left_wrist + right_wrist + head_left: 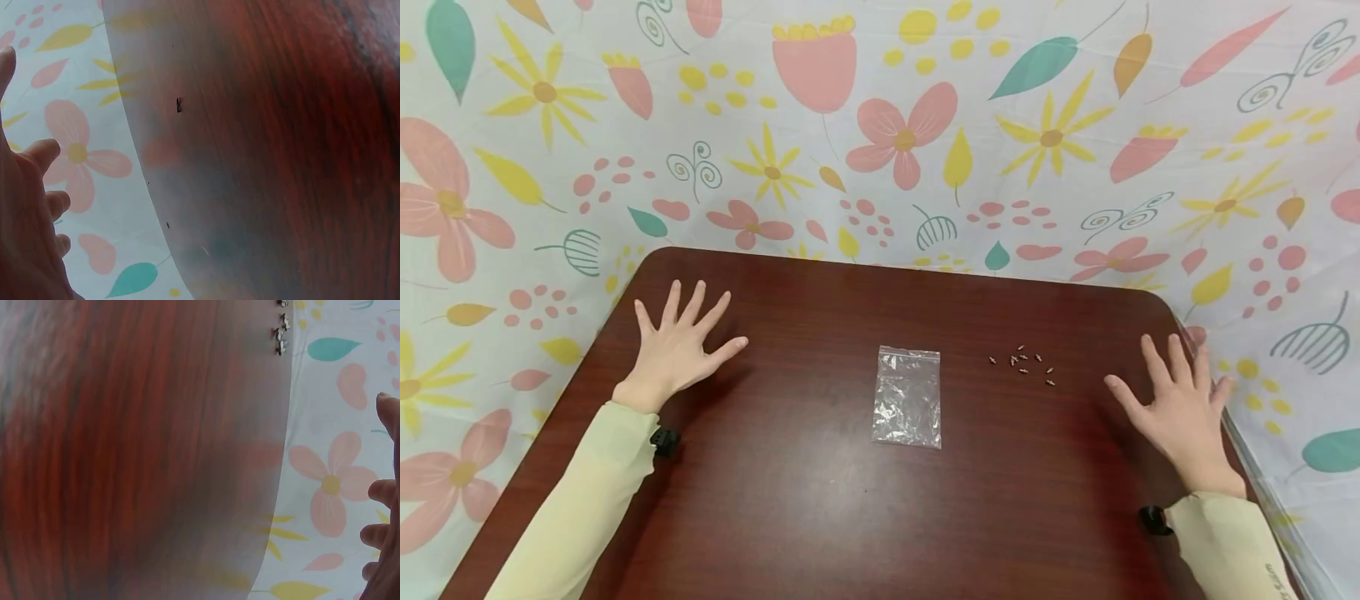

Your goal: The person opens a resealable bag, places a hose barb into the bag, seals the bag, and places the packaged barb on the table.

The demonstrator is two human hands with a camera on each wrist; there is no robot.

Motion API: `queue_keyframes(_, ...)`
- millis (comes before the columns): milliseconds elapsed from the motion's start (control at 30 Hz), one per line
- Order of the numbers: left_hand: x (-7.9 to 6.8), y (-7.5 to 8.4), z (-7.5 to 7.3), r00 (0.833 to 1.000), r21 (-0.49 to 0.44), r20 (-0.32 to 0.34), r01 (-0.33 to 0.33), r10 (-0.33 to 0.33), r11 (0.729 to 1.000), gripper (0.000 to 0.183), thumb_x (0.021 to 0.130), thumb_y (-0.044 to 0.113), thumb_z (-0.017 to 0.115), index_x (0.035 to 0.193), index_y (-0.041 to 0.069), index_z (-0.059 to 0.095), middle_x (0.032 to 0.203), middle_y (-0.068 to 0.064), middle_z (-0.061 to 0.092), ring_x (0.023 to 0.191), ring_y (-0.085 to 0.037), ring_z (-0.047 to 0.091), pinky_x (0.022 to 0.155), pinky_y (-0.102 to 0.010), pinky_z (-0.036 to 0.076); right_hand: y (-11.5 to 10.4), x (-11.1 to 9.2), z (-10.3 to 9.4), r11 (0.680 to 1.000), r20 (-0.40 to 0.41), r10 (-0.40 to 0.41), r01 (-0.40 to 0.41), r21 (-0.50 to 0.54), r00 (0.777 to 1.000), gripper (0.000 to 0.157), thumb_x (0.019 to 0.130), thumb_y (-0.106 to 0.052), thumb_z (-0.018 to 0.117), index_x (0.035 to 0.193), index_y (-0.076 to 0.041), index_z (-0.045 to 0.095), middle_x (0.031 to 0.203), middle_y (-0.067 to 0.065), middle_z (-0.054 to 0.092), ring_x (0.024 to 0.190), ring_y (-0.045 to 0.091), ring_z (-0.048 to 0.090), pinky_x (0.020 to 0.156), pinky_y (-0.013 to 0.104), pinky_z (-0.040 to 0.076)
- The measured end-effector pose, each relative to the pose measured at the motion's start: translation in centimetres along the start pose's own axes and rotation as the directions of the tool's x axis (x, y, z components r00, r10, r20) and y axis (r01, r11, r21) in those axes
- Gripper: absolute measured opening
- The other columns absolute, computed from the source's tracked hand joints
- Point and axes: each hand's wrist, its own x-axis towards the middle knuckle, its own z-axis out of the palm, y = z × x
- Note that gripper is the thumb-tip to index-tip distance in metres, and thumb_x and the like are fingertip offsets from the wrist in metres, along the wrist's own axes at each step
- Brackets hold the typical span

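Observation:
A clear zip-top plastic bag (907,398) lies flat near the middle of the table, its seal strip toward the back. Just right of it several small metal pieces (1023,358) are scattered; some also show at the top of the right wrist view as shiny metal pieces (281,347). My left hand (679,346), fingers spread, is over the table's left side and holds nothing. Over the right edge, my right hand (1180,412) has its fingers spread too, also holding nothing. The metal pieces are nearer to the right hand than to the left.
The dark brown wooden table (820,517) has rounded back corners and a glossy surface. A white flower-patterned cloth (820,167) hangs behind it and along both sides. Each wrist wears a small black camera, such as the left wrist camera (665,442).

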Motion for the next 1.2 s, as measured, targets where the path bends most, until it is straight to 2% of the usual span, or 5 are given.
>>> queue_keyframes(400,-0.5,1.1,-0.3,1.000,-0.005,-0.019,-0.002,0.002,1.000,0.091,0.096,0.076,0.047,0.167,0.025,0.023,0.173,-0.018,0.011,0.159,-0.043,-0.007,0.110,-0.077,-0.020,-2.6,-0.1,0.0,0.996,-0.013,-0.065,0.066,0.056,0.998,0.083,0.100,-0.050,0.062,0.166,-0.013,0.027,0.171,0.025,0.014,0.158,0.047,-0.003,0.119,0.073,-0.006)
queue_keyframes(567,-0.7,1.6,-0.2,0.998,-0.012,-0.052,-0.024,0.023,1.000,0.090,0.096,0.075,0.049,0.166,0.023,0.028,0.172,-0.018,0.016,0.160,-0.042,-0.002,0.112,-0.077,-0.016,-3.9,0.1,0.2,0.990,-0.065,-0.112,0.117,0.078,0.992,0.080,0.098,-0.046,0.067,0.162,-0.010,0.036,0.167,0.027,0.024,0.158,0.047,0.009,0.119,0.074,0.007)
queue_keyframes(800,-0.8,2.5,0.2,0.993,-0.034,-0.109,-0.055,0.051,0.998,0.086,0.095,0.071,0.057,0.162,0.020,0.040,0.169,-0.018,0.029,0.158,-0.042,0.012,0.116,-0.076,-0.004,-5.9,0.5,0.7,0.979,-0.086,-0.158,0.168,0.119,0.984,0.074,0.097,-0.038,0.072,0.158,-0.009,0.043,0.163,0.026,0.035,0.153,0.048,0.024,0.106,0.081,0.024)
queue_keyframes(1000,-0.9,3.6,0.5,0.987,-0.044,-0.134,-0.098,0.091,0.994,0.082,0.095,0.069,0.058,0.158,0.017,0.046,0.159,-0.019,0.042,0.150,-0.041,0.029,0.117,-0.075,0.008,-7.7,0.7,1.0,0.966,-0.099,-0.205,0.218,0.141,0.974,0.072,0.094,-0.033,0.075,0.155,-0.006,0.047,0.158,0.027,0.041,0.140,0.055,0.037,0.107,0.074,0.029)
queue_keyframes(1200,-1.1,4.7,0.9,0.980,-0.057,-0.147,-0.143,0.133,0.988,0.080,0.096,0.069,0.058,0.156,0.017,0.048,0.155,-0.015,0.046,0.143,-0.040,0.038,0.114,-0.073,0.018,-9.1,0.9,1.5,0.956,-0.111,-0.242,0.256,0.141,0.964,0.067,0.093,-0.029,0.077,0.150,-0.004,0.052,0.151,0.027,0.048,0.133,0.052,0.044,0.103,0.069,0.036)
